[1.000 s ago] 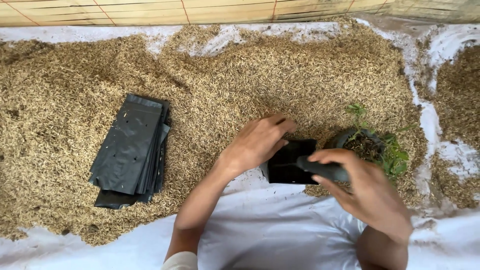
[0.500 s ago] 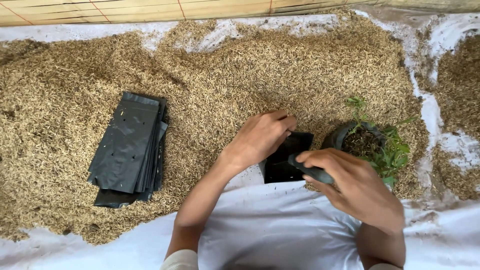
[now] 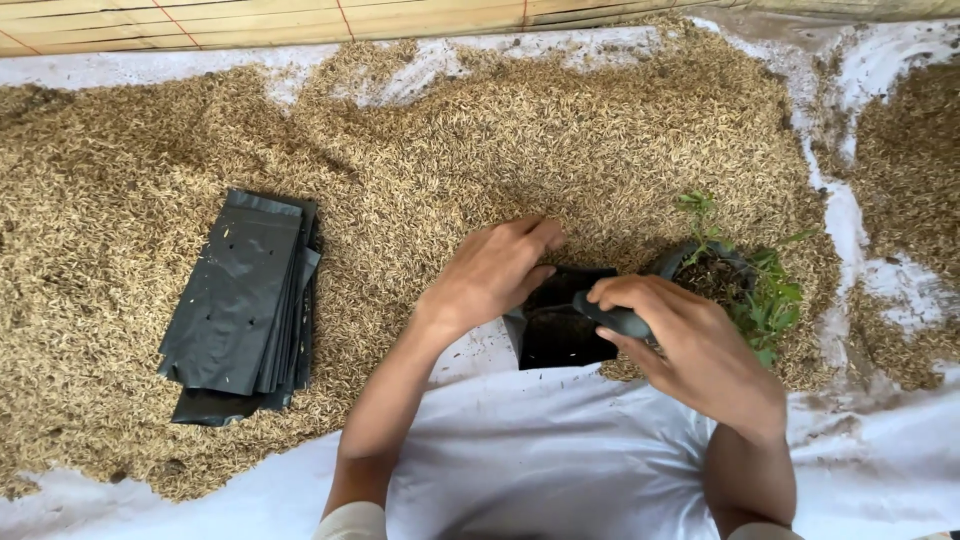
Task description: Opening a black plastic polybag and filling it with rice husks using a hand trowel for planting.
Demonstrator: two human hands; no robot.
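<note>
A small black plastic bag (image 3: 560,335) stands open at the near edge of a wide spread of rice husks (image 3: 500,160). My left hand (image 3: 495,270) grips the bag's left rim, with the fingertips against the husks behind it. My right hand (image 3: 690,345) is closed around a dark handle (image 3: 612,318) over the bag's right edge; whatever is on the handle's end is hidden. Just right of the bag stands another black bag holding a green seedling (image 3: 745,280) in soil.
A stack of flat black plastic bags (image 3: 245,305) lies on the husks at the left. White sheeting (image 3: 530,450) covers the ground near me and shows through at the right. A bamboo mat edge (image 3: 300,15) runs along the top.
My right hand has shifted slightly left and closer over the open bag. My left hand stays on the bag's rim.
</note>
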